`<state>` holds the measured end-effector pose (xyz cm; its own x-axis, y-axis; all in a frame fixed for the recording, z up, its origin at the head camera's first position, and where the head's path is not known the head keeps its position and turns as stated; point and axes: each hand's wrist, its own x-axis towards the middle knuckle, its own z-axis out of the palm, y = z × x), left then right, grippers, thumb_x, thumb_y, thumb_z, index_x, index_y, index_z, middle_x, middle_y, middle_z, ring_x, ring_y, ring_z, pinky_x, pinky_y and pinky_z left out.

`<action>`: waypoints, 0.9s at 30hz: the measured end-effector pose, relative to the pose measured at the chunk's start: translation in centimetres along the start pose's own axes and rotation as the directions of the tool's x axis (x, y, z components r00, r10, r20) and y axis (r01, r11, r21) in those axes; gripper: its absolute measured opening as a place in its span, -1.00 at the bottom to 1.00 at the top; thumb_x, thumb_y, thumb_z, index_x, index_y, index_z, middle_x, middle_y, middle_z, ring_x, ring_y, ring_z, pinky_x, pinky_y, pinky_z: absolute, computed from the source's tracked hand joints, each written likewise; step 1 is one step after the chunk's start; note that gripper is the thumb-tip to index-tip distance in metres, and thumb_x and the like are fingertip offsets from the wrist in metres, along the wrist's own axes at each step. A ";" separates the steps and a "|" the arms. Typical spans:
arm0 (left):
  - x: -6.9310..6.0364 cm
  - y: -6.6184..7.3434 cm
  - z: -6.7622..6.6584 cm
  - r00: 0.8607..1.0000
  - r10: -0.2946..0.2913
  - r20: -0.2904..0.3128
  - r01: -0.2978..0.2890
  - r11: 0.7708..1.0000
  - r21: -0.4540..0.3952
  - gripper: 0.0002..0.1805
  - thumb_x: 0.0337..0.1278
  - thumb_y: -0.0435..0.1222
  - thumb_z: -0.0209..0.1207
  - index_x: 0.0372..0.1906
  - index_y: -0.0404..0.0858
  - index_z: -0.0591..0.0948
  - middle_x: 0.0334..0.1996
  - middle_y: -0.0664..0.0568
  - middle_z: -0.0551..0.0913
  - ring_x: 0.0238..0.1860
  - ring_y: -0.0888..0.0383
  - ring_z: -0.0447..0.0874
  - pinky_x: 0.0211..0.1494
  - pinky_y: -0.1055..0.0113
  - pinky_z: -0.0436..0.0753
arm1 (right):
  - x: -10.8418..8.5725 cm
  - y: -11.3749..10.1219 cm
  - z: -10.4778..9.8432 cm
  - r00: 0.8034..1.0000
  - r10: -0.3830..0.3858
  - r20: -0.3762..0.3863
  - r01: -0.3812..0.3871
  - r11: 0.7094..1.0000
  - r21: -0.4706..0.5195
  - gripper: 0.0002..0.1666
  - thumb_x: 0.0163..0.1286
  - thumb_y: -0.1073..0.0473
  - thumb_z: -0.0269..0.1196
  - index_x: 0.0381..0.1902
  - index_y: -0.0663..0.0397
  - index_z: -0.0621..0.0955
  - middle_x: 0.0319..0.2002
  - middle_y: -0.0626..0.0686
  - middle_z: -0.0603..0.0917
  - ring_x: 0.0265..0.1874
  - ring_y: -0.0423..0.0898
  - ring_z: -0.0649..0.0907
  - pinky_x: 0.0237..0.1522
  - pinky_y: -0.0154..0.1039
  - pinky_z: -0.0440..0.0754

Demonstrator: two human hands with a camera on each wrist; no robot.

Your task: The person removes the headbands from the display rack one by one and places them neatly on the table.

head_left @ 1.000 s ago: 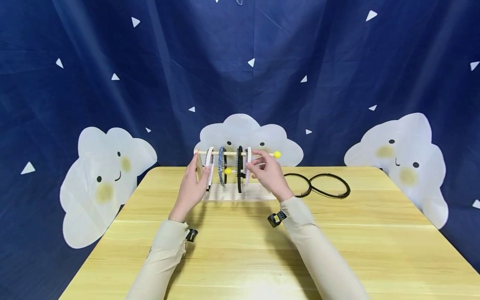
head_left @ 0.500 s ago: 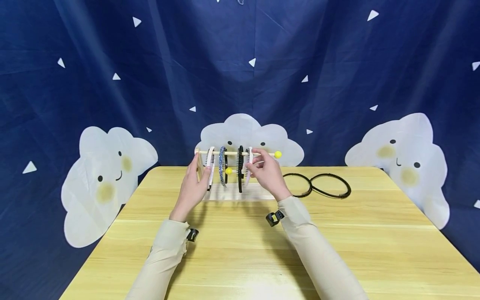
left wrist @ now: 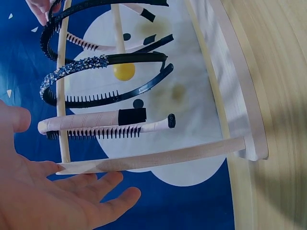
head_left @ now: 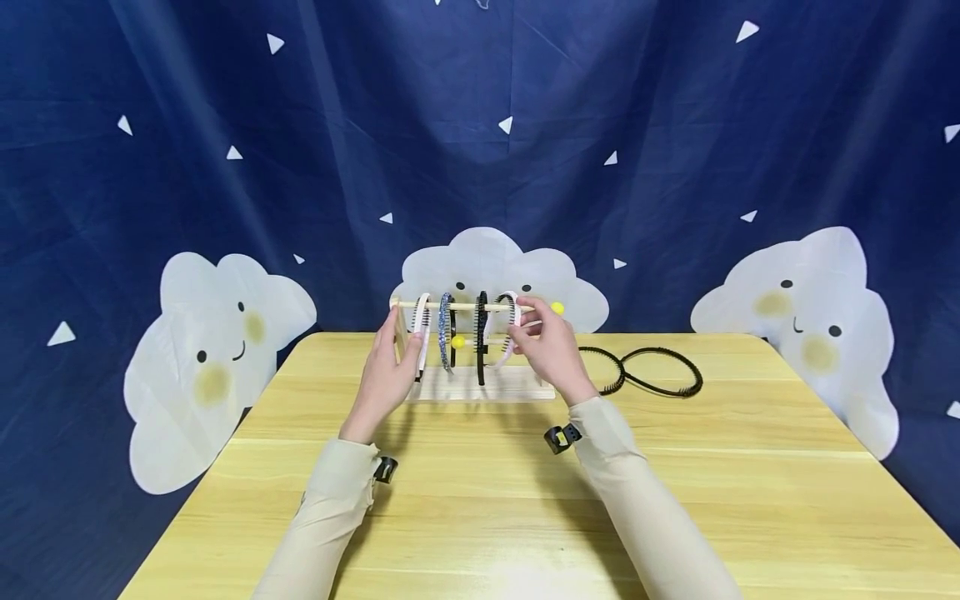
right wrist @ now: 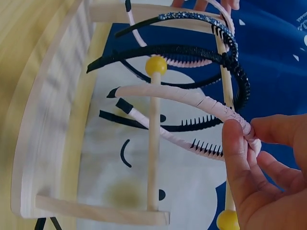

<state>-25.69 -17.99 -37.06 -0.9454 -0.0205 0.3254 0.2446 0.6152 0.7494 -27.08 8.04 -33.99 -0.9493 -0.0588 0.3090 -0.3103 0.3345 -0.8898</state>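
Note:
A wooden headband stand (head_left: 517,387) has a long upper rod with a yellow ball at its end, plus a shorter rod. My right hand (head_left: 553,350) pinches a pale pink wrapped headband (right wrist: 192,97) between thumb and fingers near the top of its arch, still around the upper rod. My left hand (head_left: 386,379) touches the stand's left upright (left wrist: 158,155), thumb apart and fingers mostly straight. Between the hands hang another pale pink headband (left wrist: 91,120), a blue glittery headband (left wrist: 76,72) and a black headband (head_left: 482,342).
Two joined black toothed hoops (head_left: 663,350) lie on the wooden table (head_left: 480,492) right of the stand. The shorter rod's yellow ball (right wrist: 156,64) sticks out among the headbands. Behind the table hangs a blue curtain (head_left: 480,167) with cloud faces.
My right hand has moved right along the upper rod with the pale pink headband, away from the black one. That headband has turned, showing more of its arch. My left hand stays put.

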 end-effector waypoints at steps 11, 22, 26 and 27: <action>0.0 -0.3 0.1 1.000 0.009 -0.011 -0.009 1.000 0.001 -0.21 0.58 0.10 -0.11 0.69 -0.04 -0.08 0.63 -0.18 0.04 0.54 -0.26 0.19 0.53 -0.25 0.23 | -0.7 0.6 -1.0 1.000 -0.006 -0.027 0.007 1.000 0.020 -0.40 0.45 0.33 0.26 0.42 0.11 0.46 -0.08 0.21 0.62 -0.17 0.08 0.73 -0.20 -0.14 0.80; 0.0 -0.1 0.0 1.000 0.003 0.000 -0.003 1.000 -0.009 -0.22 0.58 0.10 -0.10 0.69 0.01 -0.09 0.64 -0.12 0.03 0.56 -0.21 0.15 0.54 -0.22 0.22 | -1.2 1.3 -2.5 0.998 0.012 -0.064 -0.008 0.998 0.055 -0.41 0.48 0.28 0.25 0.43 0.06 0.45 -0.05 0.23 0.59 -0.10 0.12 0.71 -0.14 -0.10 0.79; 0.0 0.0 0.0 1.000 0.006 0.000 -0.006 1.000 -0.010 -0.22 0.58 0.09 -0.10 0.69 0.01 -0.10 0.64 -0.12 0.03 0.56 -0.22 0.16 0.54 -0.22 0.23 | -1.3 1.6 -3.0 0.997 0.017 -0.075 -0.012 0.997 0.074 -0.40 0.48 0.28 0.25 0.44 0.07 0.44 -0.03 0.25 0.59 -0.09 0.13 0.70 -0.17 -0.22 0.79; 0.0 0.0 0.0 1.000 0.005 0.002 -0.005 1.000 -0.008 -0.22 0.58 0.09 -0.10 0.69 0.01 -0.10 0.64 -0.12 0.03 0.56 -0.21 0.16 0.53 -0.22 0.24 | -1.3 1.7 -3.1 0.997 0.018 -0.078 -0.012 0.997 0.078 -0.40 0.49 0.28 0.25 0.45 0.08 0.43 -0.02 0.26 0.59 -0.09 0.13 0.69 -0.19 -0.25 0.79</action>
<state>-25.71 -17.95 -37.09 -0.9444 -0.0158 0.3283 0.2514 0.6089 0.7524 -26.18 11.61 -34.83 -0.9478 0.0209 0.3183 -0.3021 0.2612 -0.9168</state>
